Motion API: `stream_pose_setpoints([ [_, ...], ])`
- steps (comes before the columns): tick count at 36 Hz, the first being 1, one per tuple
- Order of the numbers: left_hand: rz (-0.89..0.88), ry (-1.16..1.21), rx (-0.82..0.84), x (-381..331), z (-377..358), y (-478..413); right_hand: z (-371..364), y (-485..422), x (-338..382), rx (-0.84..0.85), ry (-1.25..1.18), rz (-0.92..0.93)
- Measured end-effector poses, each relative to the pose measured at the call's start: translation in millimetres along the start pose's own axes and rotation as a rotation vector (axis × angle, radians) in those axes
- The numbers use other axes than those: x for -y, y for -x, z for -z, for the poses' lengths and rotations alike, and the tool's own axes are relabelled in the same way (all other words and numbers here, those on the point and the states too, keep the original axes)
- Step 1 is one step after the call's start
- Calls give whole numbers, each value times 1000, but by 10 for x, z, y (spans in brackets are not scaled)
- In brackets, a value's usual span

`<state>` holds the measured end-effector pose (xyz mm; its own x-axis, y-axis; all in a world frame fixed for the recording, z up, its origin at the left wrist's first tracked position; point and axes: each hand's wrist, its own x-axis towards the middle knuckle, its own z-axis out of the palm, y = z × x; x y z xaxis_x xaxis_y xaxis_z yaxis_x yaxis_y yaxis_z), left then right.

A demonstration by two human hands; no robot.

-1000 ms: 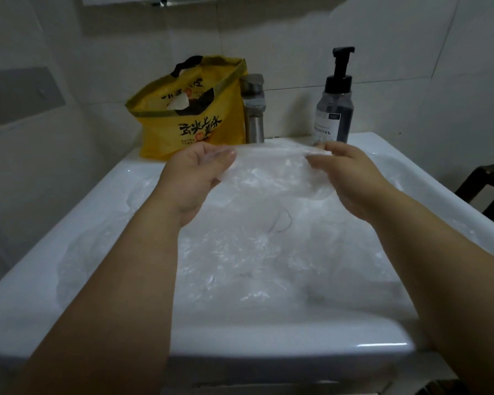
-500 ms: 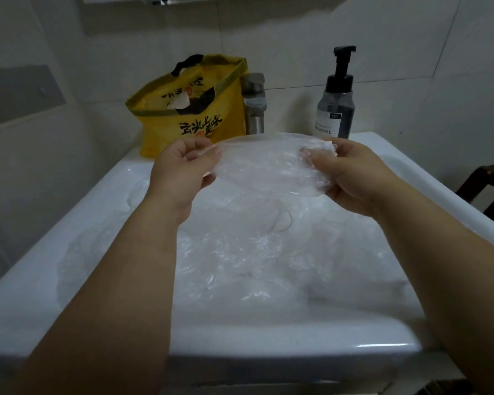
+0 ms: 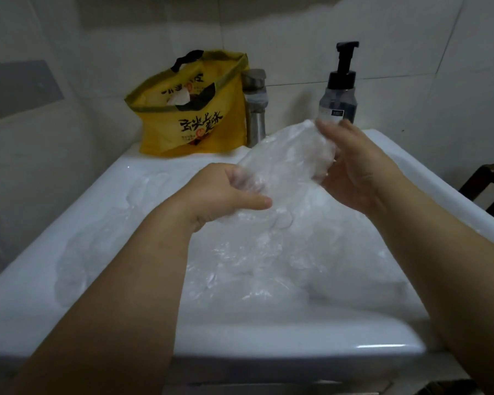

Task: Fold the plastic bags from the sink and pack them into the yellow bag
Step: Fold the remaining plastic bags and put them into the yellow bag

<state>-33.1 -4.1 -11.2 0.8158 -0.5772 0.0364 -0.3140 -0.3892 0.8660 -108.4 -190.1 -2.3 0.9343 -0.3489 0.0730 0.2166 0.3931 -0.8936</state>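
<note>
Sink (image 3: 268, 334) heaped with plastic bags (image 3: 254, 266), one mid-fold.
Yellow bag (image 3: 194, 121) stands open at back left; held bag (image 3: 291, 158) slants above the heap, left hand (image 3: 226, 192) gripping its lower end, right hand (image 3: 360, 172) pinching the upper. Next, I judge: fold it smaller, then carry it left to the yellow bag.

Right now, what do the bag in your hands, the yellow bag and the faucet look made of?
Held bag: thin clear plastic film, crinkled and see-through.
Yellow bag: likely laminated plastic, stiff folds, slight sheen.
Faucet: metal, apparently brushed, dull grey reflections.
</note>
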Motion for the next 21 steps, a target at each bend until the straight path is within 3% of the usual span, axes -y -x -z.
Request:
stream_pose_setpoints([
  [6,-54,203,-17,-34,-70,-10,-178,113,-220,233,294,-250],
  [12,-29,239,22,-64,-119,-4,-189,21,-197,50,95,-43],
  [16,80,335,144,-88,-107,16,-158,24,-107,101,26,34],
  [19,78,373,112,-110,-145,20,-161,75,-84,192,-39,41],
  [21,52,475,72,-130,-162,6,-167,90,-116,281,8,-47],
])
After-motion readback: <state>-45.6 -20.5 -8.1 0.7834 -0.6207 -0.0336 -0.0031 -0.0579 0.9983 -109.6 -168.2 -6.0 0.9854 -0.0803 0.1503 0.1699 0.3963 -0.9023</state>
